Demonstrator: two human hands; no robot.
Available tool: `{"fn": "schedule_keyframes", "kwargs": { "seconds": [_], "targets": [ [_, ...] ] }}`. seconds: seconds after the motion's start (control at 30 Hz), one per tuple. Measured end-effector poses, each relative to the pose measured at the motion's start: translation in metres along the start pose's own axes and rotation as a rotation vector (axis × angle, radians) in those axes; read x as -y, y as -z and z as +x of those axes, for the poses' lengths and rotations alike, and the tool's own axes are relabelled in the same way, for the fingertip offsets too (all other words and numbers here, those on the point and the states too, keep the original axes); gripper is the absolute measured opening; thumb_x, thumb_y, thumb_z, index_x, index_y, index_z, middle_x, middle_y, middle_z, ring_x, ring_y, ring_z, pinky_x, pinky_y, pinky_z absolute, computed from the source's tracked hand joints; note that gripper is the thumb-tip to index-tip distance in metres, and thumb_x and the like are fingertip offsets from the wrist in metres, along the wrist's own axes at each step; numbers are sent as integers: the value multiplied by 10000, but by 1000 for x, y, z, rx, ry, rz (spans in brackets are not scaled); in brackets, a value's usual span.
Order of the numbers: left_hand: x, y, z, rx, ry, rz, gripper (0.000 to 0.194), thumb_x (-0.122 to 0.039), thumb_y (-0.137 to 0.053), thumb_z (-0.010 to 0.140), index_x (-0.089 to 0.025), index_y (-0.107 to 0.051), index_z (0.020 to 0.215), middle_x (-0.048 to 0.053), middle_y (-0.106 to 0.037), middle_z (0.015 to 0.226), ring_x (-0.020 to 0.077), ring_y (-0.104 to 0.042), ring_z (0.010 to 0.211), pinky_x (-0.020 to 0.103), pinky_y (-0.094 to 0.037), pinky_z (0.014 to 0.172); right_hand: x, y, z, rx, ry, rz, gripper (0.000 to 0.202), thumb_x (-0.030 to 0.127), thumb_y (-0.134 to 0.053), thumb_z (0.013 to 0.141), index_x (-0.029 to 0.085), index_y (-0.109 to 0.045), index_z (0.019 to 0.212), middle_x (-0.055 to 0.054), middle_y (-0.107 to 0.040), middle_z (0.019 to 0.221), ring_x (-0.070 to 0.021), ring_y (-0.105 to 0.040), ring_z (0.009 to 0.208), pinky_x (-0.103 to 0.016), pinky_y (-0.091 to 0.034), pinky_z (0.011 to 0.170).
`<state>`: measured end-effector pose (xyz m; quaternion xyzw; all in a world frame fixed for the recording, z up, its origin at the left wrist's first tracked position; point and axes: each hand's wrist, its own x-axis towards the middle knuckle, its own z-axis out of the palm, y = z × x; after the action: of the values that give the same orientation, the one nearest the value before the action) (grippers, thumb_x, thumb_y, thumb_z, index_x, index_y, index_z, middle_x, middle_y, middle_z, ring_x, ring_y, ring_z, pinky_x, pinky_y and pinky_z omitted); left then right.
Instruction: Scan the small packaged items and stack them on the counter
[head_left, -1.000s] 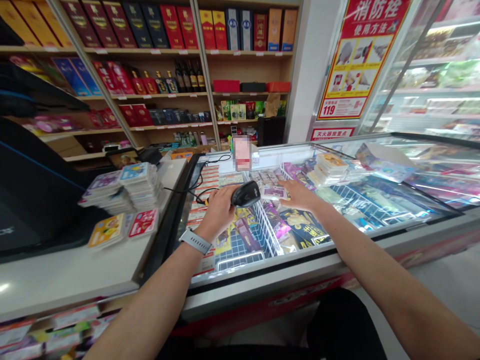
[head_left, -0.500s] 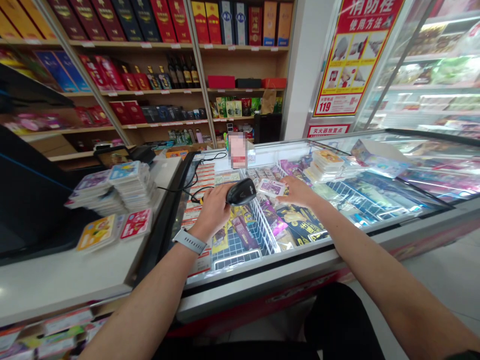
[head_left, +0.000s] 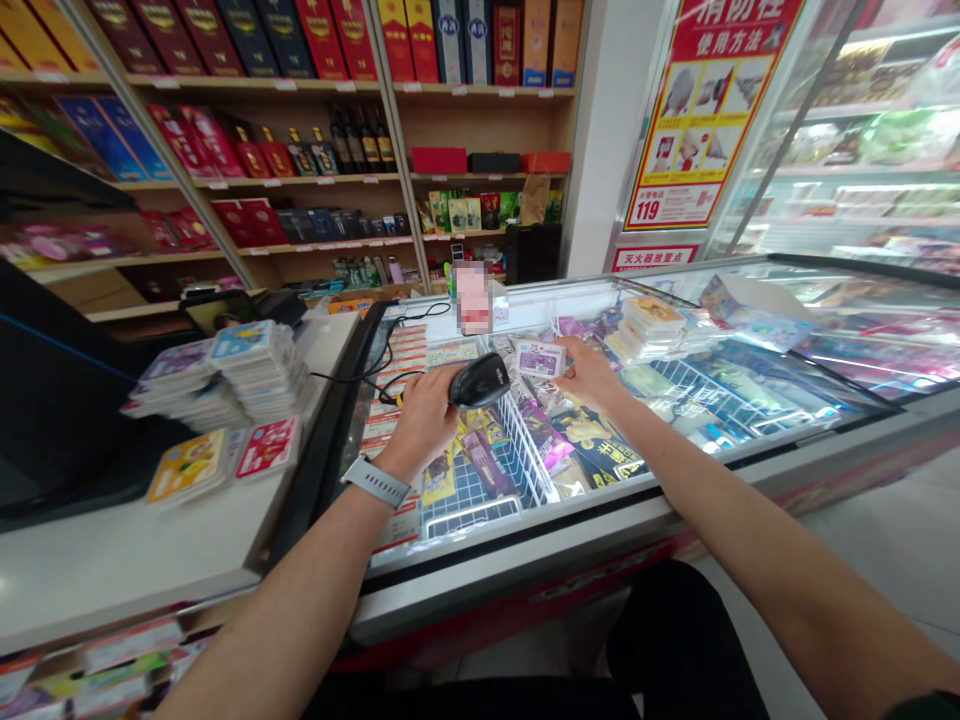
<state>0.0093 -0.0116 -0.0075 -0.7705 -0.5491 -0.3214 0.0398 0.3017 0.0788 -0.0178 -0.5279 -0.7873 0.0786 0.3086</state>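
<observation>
My left hand (head_left: pixel 426 418) is closed around a black handheld barcode scanner (head_left: pixel 481 380), whose head points right. A cable trails from it to the left. Between the fingers and thumb of my right hand (head_left: pixel 589 374) is a small flat white pack (head_left: pixel 540 359) with a purple label, its face tilted up in front of the scanner. Both hands are above the glass top of a chest freezer (head_left: pixel 420 578). Beyond my right hand, a stack of similar flat packs (head_left: pixel 651 325) with orange on top rests on the freezer.
On the counter (head_left: pixel 187 560) at left stand piled flat packs (head_left: pixel 255 370), with a yellow pack (head_left: pixel 187 466) and a red pack (head_left: pixel 268 447) in front. An open carton (head_left: pixel 757 312) lies on the freezer at right. Shelves (head_left: pixel 300 85) of boxes and bottles line the back.
My right hand has tilted the white pack so its labelled face stands more upright toward the scanner, and shifted slightly left and up. The left hand has barely moved.
</observation>
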Motion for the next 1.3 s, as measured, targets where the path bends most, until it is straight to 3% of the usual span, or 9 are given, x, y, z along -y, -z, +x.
{"fn": "schedule_keyframes", "kwargs": {
  "seconds": [0.1,0.4,0.87,1.07,1.3],
  "targets": [
    [0,0,0,3,0,-7,570,-33,-534,781,-215,-605,1316,93,-708,1285,293,-624,1238,456,-428,1079,1,-2,0,9,0,6,595,130,-636,783,173,-535,1368,-106,-715,1193,-190,-714,751,-323,-567,817],
    [-2,1,1,2,0,-21,553,-31,-527,776,-205,-606,1296,98,-707,1295,292,-619,1251,469,-426,1100,0,-5,3,-51,-7,10,271,261,-535,962,194,-656,1194,-83,-760,1050,-216,-749,782,-356,-586,806],
    [5,3,2,-46,4,-37,542,-60,-529,786,-145,-609,1315,143,-705,1298,320,-629,1260,500,-471,1100,-9,-6,6,-105,-141,301,182,293,-673,879,196,-738,1019,-41,-783,848,-207,-752,640,-325,-619,644],
    [6,3,2,-56,-14,-44,536,-68,-531,792,-120,-609,1320,160,-701,1296,335,-638,1243,512,-484,1108,-10,-4,6,-147,-208,405,110,284,-720,837,202,-732,910,-33,-767,744,-231,-758,635,-351,-628,648],
    [4,4,2,-50,-18,-53,549,-55,-530,796,-136,-604,1334,142,-696,1325,320,-635,1254,499,-474,1114,-17,-10,11,-188,-267,738,193,327,-813,759,187,-698,824,-8,-739,677,-205,-747,626,-366,-666,690]
  ]
}}
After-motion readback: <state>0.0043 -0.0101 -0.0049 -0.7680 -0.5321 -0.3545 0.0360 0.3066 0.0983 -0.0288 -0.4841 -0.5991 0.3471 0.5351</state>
